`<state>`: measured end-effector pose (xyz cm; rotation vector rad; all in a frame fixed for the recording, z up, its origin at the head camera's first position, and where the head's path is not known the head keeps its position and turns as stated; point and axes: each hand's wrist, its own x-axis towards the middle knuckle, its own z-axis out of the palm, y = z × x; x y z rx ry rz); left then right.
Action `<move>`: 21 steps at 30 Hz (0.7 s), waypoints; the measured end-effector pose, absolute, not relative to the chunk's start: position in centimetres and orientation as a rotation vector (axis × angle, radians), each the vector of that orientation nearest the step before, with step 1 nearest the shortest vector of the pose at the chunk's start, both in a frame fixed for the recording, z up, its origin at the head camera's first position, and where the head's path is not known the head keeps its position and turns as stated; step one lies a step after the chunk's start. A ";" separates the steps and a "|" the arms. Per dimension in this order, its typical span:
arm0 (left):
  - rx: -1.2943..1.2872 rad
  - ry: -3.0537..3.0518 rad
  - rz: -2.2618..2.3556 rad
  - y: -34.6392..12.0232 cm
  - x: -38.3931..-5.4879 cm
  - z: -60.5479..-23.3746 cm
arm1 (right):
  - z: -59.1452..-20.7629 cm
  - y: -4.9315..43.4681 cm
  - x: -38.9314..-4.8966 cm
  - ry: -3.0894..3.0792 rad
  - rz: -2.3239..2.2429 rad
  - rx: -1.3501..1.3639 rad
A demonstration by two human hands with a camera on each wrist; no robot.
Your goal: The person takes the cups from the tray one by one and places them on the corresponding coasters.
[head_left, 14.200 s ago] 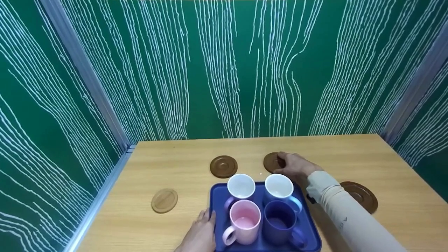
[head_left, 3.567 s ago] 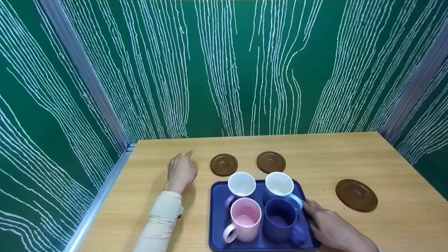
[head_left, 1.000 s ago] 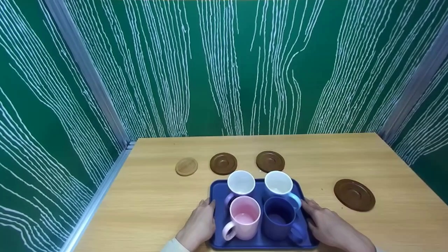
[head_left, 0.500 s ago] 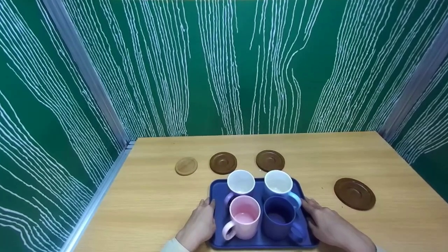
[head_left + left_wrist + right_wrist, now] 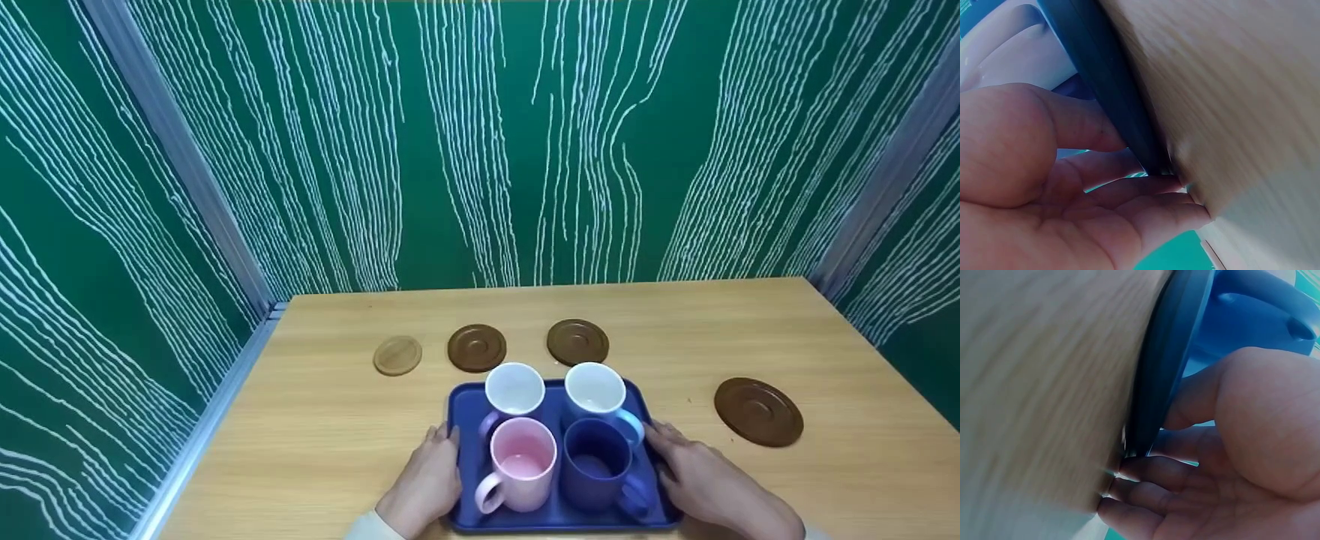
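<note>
The tray [image 5: 469, 409] is the nearest thing to the person, in the lower middle of the frame, flat on the table [image 5: 315, 450]. What has just changed is the left hand [image 5: 426, 480]. A few seconds ago it is away at the upper left, over the light coaster; now it is back at the tray's left edge. The right hand [image 5: 709, 480] stays at the right edge, as before. In both wrist views the thumb lies over the rim and the other fingers curl down along the outer side, so each hand seems clamped on the edge. The fingertips under the tray I cannot see well. For the work this means, in my judgement, that the tray is held from two sides, and no hand touches a coaster.

On the tray four mugs stand upright: the pink mug [image 5: 529, 491] and the dark blue mug [image 5: 592, 491] in front, and behind them the purple-handled mug [image 5: 515, 388] and the light-blue-handled mug [image 5: 595, 388].

Farther out, the light coaster [image 5: 397, 355] now lies higher in the frame than before, roughly in line with the left brown coaster [image 5: 477, 348] and the middle brown coaster [image 5: 577, 343]. The right brown coaster [image 5: 758, 412] lies apart, at the right of the frame.
</note>
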<state>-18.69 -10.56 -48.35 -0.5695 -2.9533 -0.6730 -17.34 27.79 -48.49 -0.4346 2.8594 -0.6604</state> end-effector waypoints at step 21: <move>-0.533 -2.987 -0.707 -10.6 -18.6 -48.2 | -44.1 33.6 -18.9 3.121 -0.530 -0.255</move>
